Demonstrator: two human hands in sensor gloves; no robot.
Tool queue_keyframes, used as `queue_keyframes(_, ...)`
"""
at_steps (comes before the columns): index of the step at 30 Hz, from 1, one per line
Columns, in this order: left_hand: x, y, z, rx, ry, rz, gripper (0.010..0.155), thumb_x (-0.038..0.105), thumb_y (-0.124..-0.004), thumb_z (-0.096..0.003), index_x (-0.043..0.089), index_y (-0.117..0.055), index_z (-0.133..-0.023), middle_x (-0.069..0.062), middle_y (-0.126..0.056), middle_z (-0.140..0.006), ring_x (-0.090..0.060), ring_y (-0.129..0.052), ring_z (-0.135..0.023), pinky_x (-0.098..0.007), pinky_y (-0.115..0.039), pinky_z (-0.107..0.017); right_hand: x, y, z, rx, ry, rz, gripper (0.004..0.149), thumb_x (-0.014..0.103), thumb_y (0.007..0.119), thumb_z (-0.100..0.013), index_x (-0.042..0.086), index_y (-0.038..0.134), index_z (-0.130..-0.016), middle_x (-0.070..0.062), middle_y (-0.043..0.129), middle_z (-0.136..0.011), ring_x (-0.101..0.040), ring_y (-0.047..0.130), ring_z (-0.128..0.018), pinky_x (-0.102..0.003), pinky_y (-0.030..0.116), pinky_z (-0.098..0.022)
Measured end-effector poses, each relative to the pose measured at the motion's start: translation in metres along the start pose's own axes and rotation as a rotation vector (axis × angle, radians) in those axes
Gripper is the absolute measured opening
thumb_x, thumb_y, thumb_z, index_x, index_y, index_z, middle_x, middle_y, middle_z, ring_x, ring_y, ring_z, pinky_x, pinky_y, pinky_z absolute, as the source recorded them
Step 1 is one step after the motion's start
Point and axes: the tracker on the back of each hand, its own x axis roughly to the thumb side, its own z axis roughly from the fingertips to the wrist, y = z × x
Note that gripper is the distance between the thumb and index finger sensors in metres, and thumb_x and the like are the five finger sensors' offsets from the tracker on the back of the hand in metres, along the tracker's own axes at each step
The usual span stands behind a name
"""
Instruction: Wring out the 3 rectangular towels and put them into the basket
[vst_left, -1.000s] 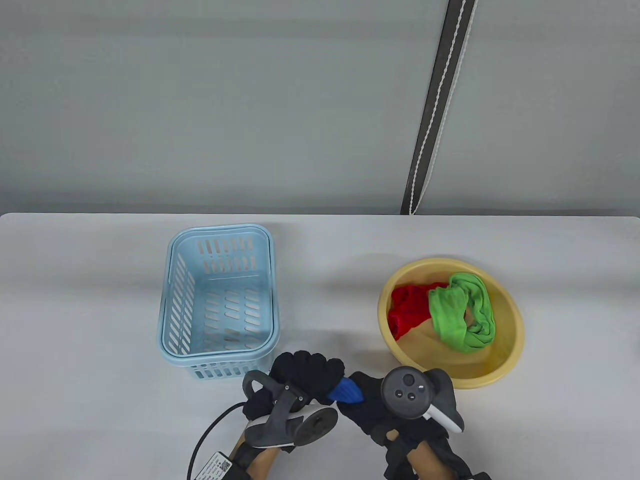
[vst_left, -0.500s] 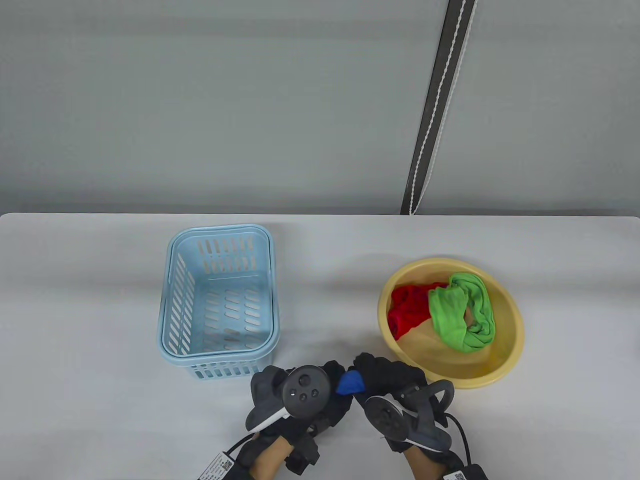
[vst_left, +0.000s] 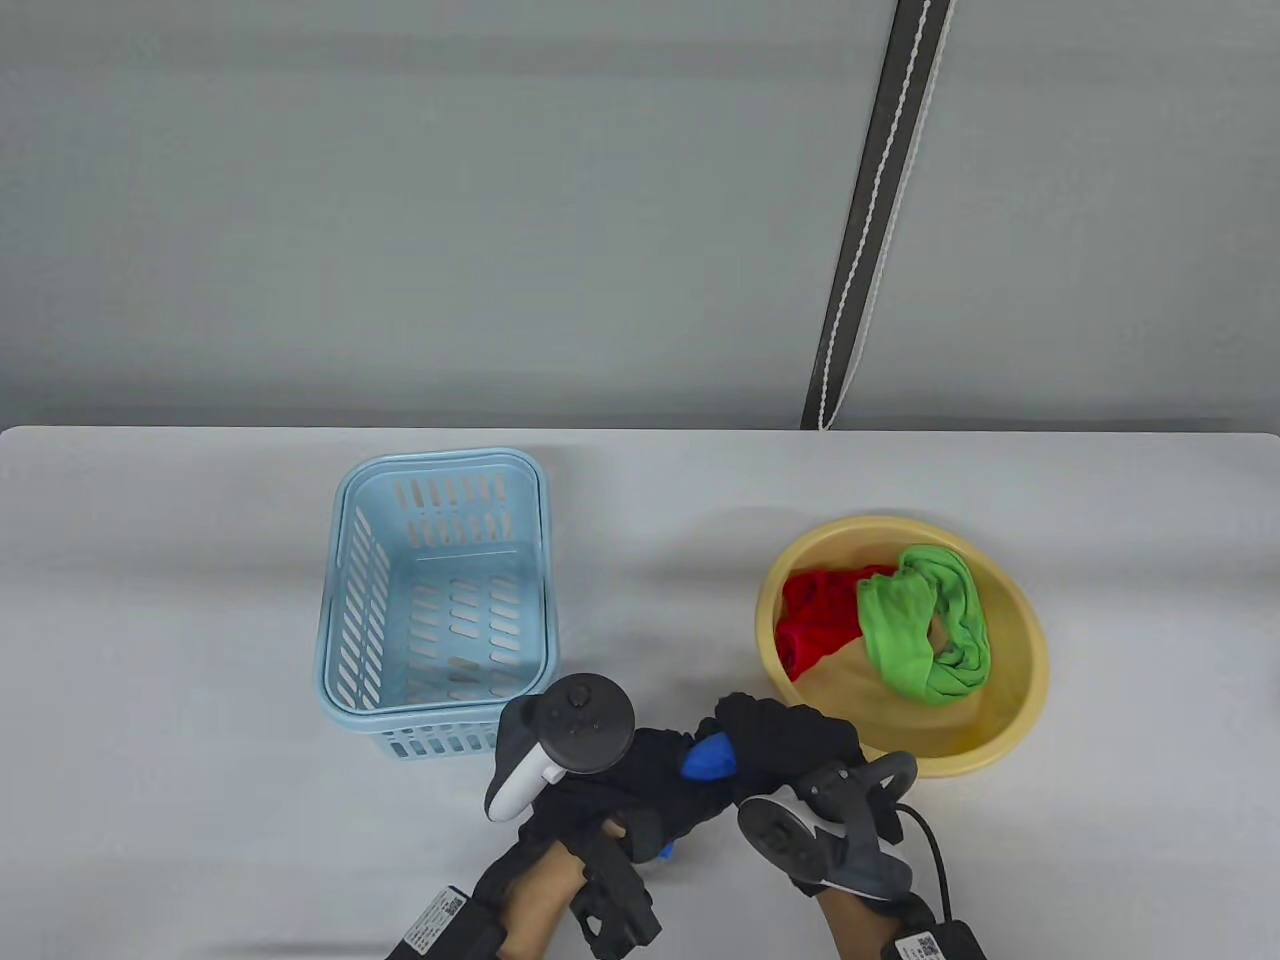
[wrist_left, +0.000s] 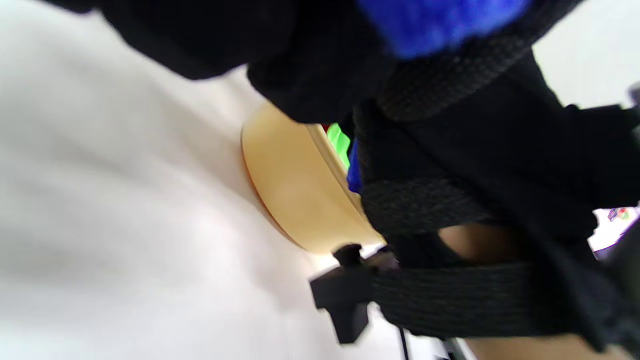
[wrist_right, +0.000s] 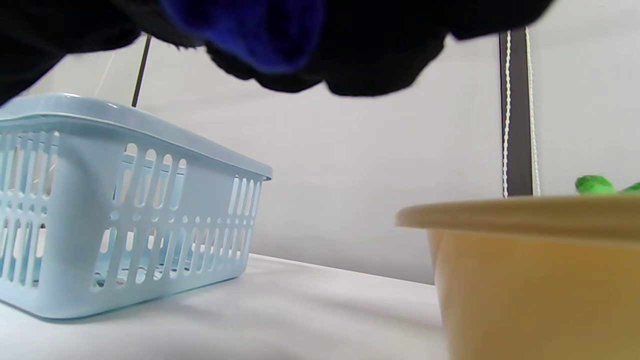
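Observation:
Both gloved hands grip a blue towel between them near the table's front edge, with only a small blue bulge showing. My left hand holds its left end and my right hand its right end. The blue towel fills the top of the left wrist view, and the blue towel hangs at the top of the right wrist view. A red towel and a green towel lie in the yellow basin. The light blue basket stands left of the hands with nothing in it.
The basket and the basin stand close on either side of the hands. A black strap with white cord hangs on the grey wall behind the table. A cable trails from the right wrist.
The hands have twisted the blue towel: the left wrist rolled so its tracker now faces up and moved left and away, the right rolled the opposite way. The other towels lie unmoved.

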Motion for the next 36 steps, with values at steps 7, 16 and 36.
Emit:
queue_keyframes(7, -0.013, -0.007, -0.008, -0.175, 0.01, 0.324, 0.039, 0.05, -0.086, -0.0538, 0.013, -0.093, -0.062, 0.005, -0.103, -0.025, -0.017, -0.095, -0.005, -0.039, -0.087, -0.007, -0.001, -0.003, -0.001, -0.038, 0.017, -0.033, 0.041, 0.054, 0.072, -0.056, 0.017, 0.08, -0.07, 0.0, 0.094, -0.037, -0.018, 0.095, -0.016, -0.037, 0.084, -0.012)
queue_keyframes(16, -0.019, -0.023, -0.018, -0.39, -0.063, 0.652, 0.038, 0.051, -0.083, -0.0558, 0.014, -0.091, -0.062, 0.007, -0.102, -0.025, -0.016, -0.095, -0.006, -0.038, -0.087, -0.008, -0.004, -0.013, 0.0, -0.111, 0.011, -0.049, 0.04, 0.053, 0.071, -0.058, 0.016, 0.079, -0.071, 0.0, 0.094, -0.038, -0.018, 0.095, -0.017, -0.038, 0.084, -0.013)
queue_keyframes(36, -0.008, -0.032, -0.016, -0.52, -0.168, 0.781, 0.039, 0.053, -0.078, -0.0587, 0.016, -0.087, -0.066, 0.007, -0.101, -0.031, -0.017, -0.095, -0.011, -0.039, -0.087, -0.013, -0.004, -0.023, -0.001, -0.257, -0.046, -0.042, 0.039, 0.05, 0.07, -0.061, 0.015, 0.074, -0.077, -0.003, 0.093, -0.049, -0.021, 0.097, -0.026, -0.041, 0.085, -0.021)
